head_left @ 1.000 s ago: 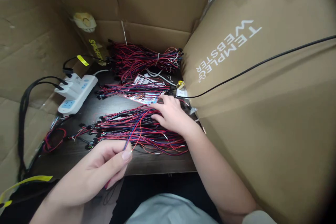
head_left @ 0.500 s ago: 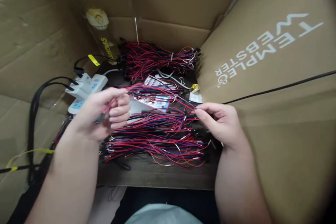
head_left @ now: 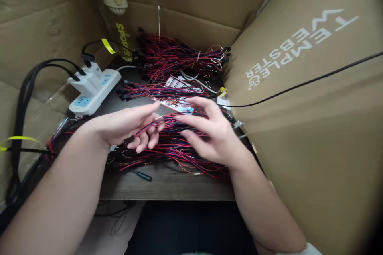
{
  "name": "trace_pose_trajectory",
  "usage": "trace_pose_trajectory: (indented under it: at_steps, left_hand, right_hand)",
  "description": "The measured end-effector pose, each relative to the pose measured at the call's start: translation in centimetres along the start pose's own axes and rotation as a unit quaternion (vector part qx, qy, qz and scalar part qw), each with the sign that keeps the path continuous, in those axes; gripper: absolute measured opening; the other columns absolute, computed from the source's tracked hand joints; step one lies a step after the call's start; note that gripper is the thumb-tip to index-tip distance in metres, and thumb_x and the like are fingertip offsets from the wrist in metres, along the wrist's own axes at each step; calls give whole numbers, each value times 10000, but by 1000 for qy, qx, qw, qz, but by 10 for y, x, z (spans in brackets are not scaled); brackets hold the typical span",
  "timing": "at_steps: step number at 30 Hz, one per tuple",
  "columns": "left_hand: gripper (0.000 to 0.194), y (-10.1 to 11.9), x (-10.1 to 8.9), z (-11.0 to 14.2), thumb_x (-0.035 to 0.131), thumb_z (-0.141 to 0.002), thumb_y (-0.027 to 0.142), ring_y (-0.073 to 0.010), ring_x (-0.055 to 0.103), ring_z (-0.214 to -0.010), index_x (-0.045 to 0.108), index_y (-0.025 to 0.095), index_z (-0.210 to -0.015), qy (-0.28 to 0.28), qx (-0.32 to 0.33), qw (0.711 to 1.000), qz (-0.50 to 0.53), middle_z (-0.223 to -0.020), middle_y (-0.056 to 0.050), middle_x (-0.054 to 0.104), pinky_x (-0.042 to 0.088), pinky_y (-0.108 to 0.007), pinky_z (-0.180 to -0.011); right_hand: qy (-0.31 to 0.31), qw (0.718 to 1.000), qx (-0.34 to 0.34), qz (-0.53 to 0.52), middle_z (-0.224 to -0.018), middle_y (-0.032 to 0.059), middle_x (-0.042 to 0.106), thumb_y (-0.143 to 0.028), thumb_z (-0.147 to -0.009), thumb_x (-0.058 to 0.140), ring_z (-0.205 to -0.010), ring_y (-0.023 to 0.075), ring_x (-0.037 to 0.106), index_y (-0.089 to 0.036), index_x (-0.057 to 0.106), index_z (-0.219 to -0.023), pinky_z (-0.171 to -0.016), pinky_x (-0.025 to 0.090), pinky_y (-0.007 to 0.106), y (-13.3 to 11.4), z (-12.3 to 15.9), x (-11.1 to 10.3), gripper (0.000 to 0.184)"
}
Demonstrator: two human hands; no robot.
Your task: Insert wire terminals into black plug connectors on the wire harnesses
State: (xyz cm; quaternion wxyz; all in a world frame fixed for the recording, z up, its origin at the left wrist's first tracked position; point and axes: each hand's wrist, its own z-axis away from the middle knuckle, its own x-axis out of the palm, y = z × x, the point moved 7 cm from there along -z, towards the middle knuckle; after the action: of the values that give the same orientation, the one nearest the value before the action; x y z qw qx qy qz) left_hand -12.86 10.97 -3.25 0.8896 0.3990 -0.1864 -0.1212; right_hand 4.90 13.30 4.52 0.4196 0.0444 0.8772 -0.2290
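My left hand [head_left: 142, 127] is palm up with its fingers loosely curled around a few thin red and blue wires [head_left: 148, 126]. A small white tag shows on these wires near the fingertips. Facing it, my right hand [head_left: 211, 131] has its fingers spread and slightly blurred, and I see nothing gripped in it. Below both hands lie bundles of red, blue and black wires [head_left: 182, 153], partly covered by the hands. Just beyond them, a thinner wire bundle [head_left: 143, 91] rests across a printed sheet [head_left: 179, 83].
A large tied wire bundle [head_left: 176, 57] lies at the back. On the left stand a power strip [head_left: 86, 101] with plugs and a bottle [head_left: 115, 20]. A small dark-handled tool [head_left: 143, 175] lies near the table's front edge. Cardboard walls [head_left: 314, 127] enclose the table.
My right hand has moved left and let its end of the stretched wires go, its fingers now spread. My left hand has loosened from a fist and turned palm up. The view has shifted slightly.
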Motion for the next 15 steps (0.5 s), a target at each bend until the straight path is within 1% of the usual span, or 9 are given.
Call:
trace_pose_trajectory:
  at_steps: [1,3,4,6,8,11,13,15]
  left_hand:
    - [762,0,7,0,297,-908,862,-120,465,-349,626,179,-835,-16,5,1000,-14,-609,-102,659,168,-203,-315]
    - [853,1,18,2,166,-915,878,-75,367,-333,646,175,-876,-31,22,998,-41,-627,-97,672,110,-216,-342]
    - [881,1,23,3,128,-912,883,-62,326,-335,654,176,-889,-35,30,997,-58,-640,-96,681,90,-227,-353]
    - [909,1,30,4,118,-889,905,-57,273,-343,674,186,-907,-43,46,994,-94,-660,-95,696,75,-252,-364]
    - [906,2,33,4,155,-868,923,-63,246,-355,692,193,-887,-44,62,988,-134,-663,-89,697,88,-272,-369]
    - [853,2,27,5,232,-899,890,-63,225,-378,683,179,-767,-10,76,977,-199,-622,-66,653,123,-272,-384]
    - [755,4,21,7,369,-919,837,-74,271,-404,683,169,-758,6,82,969,-233,-588,-49,616,161,-247,-394]
    - [638,6,15,10,516,-908,771,-90,344,-444,698,169,-800,7,90,966,-241,-566,-32,587,202,-216,-406]
  right_hand:
    - [0,1000,-27,-5,-1444,185,559,-276,-989,632,-1389,287,536,-193,704,-1288,-1122,507,478,-10,-2,11,319]
    - [18,999,-42,-9,-1383,210,589,-318,-999,634,-1339,290,562,-144,676,-1316,-1105,516,479,-17,-3,26,364]
    - [29,999,-38,-5,-1353,212,607,-335,-1003,634,-1307,291,575,-134,683,-1297,-1091,520,483,-16,-3,31,359]
    - [44,999,-29,2,-1282,185,653,-346,-1008,636,-1227,278,603,-149,726,-1208,-1049,529,476,-11,-2,37,295]
    - [51,998,-35,0,-1183,139,702,-310,-1016,627,-1126,251,631,-182,771,-1101,-997,533,453,-6,-2,39,211]
    - [59,997,-53,-13,-1053,94,744,-219,-998,627,-994,222,650,-195,799,-961,-927,523,421,-5,-2,35,177]
    - [69,996,-49,-16,-1021,81,758,-188,-974,639,-960,212,655,-187,787,-903,-917,516,409,-4,-2,29,164]
    - [85,996,-35,-18,-1018,67,766,-194,-971,640,-967,201,666,-188,763,-903,-931,513,392,-2,-2,21,141]
